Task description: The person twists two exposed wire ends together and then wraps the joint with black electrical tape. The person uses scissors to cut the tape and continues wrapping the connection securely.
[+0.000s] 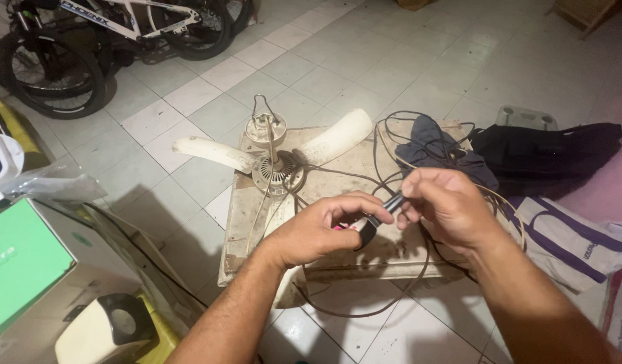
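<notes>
My left hand grips a small black tool with a pink part showing under the fingers. My right hand pinches the dark end of a cable against that tool. Both hands hover over a dirty flat board on the tiled floor. On the board lies a cream ceiling fan motor with long white blades and a round cap. A thin brown cable loops around the board and under my hands.
Bicycles stand at the far left. A green and white box and a cream-and-black device sit at the near left. Dark cloths, a grey cloth, a glass scale and a white bag lie right.
</notes>
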